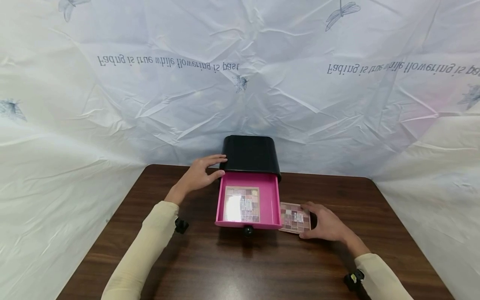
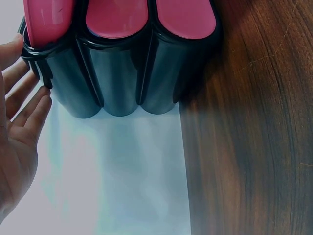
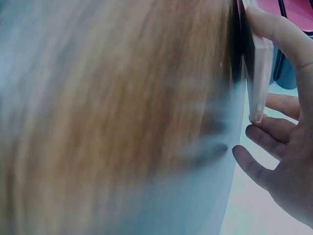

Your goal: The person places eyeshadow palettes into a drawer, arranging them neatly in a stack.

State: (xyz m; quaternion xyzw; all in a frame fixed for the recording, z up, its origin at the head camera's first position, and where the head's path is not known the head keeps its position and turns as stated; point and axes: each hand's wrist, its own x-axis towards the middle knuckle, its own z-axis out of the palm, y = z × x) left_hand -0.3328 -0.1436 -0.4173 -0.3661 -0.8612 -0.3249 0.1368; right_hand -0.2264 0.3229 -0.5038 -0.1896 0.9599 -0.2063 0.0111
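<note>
A black drawer cabinet [image 1: 249, 154] stands at the table's back edge, its pink top drawer [image 1: 269, 200] pulled out. Inside that drawer lies an eyeshadow palette [image 1: 242, 204] with a grid of shades and the word BACK on it. My left hand [image 1: 198, 173] touches the cabinet's left side with extended fingers, thumb by the drawer opening. Right of the drawer, a second eyeshadow palette [image 1: 295, 218] is pinched at its edges between the thumb and fingers of my right hand [image 1: 326, 223]. In the right wrist view that palette [image 3: 259, 73] appears edge-on, above the table.
Two more pink drawer fronts sit below in the left wrist view, the lowest drawer [image 2: 188, 17] closed. A round black knob [image 1: 248, 230] sticks out from the open drawer. Behind the brown wooden table [image 1: 232, 275] hangs a white printed sheet [image 1: 187, 96].
</note>
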